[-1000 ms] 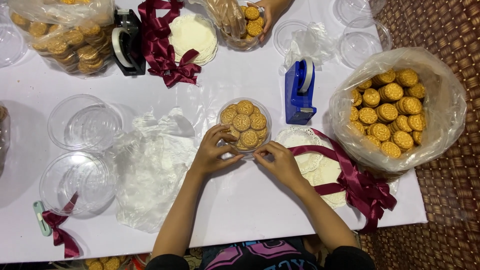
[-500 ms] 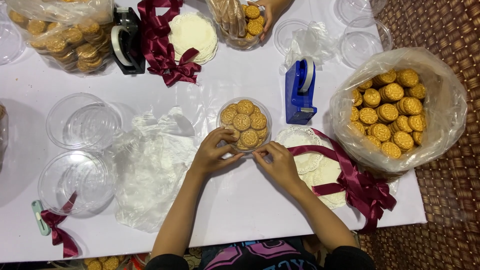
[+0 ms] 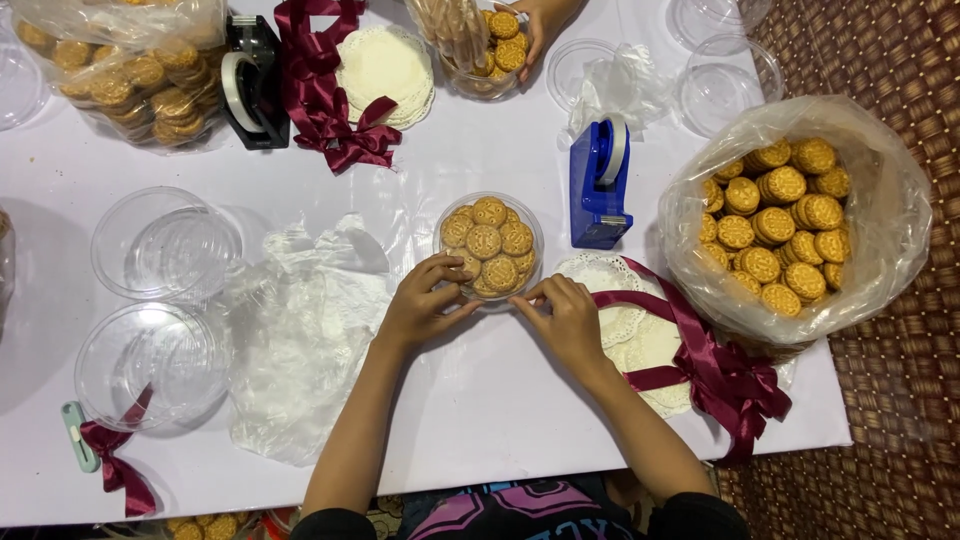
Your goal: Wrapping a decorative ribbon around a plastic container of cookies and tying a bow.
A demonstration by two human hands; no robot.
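At the near middle of a white table (image 3: 480,420), a left hand (image 3: 425,300) and right hand (image 3: 565,315) pinch the near rim of a round clear tub of biscuits (image 3: 489,245), fingers curled and touching the plastic. The thin-walled tub is likely light, slick and flexible, its biscuits brittle; low on opposite sides looks the safest hold. A blue tape dispenser (image 3: 600,185) stands just right.

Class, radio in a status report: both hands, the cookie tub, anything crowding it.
Left hand and right hand grip near rim of round clear cookie tub, full, no lid visible. Blue tape dispenser right; doilies beside right hand.
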